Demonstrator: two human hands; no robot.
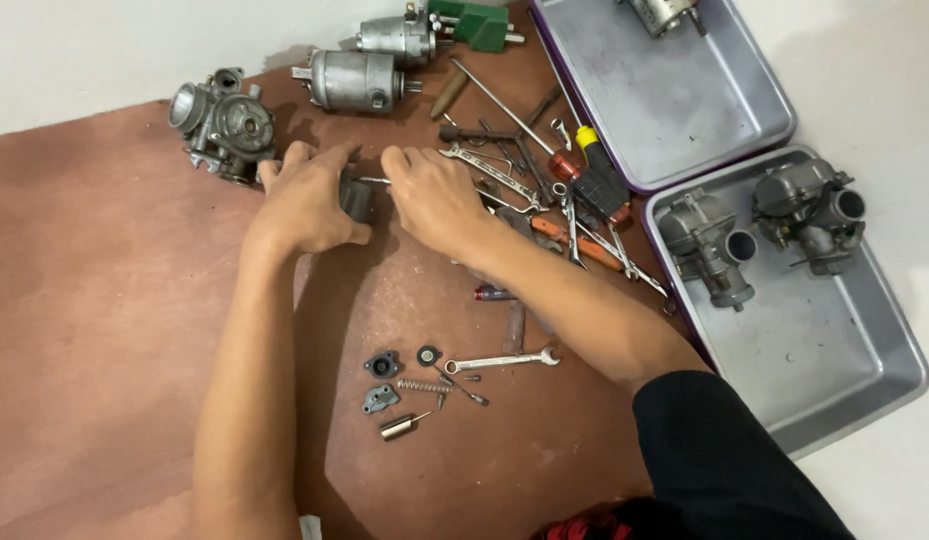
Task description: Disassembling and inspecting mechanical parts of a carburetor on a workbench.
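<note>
Left hand (306,200) closes around dark part (358,198) on the mat (104,300), between both hands. Right hand (434,198) pinches thin tool (374,181) at it. Part looks like small rigid metal, likely light, maybe oily; grip its sides.

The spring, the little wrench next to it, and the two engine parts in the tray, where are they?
Spring (424,386), head view, middle of coil.
Small wrench (502,360), head view, shaft.
Two carburetors (706,246), head view, left one's body.
</note>
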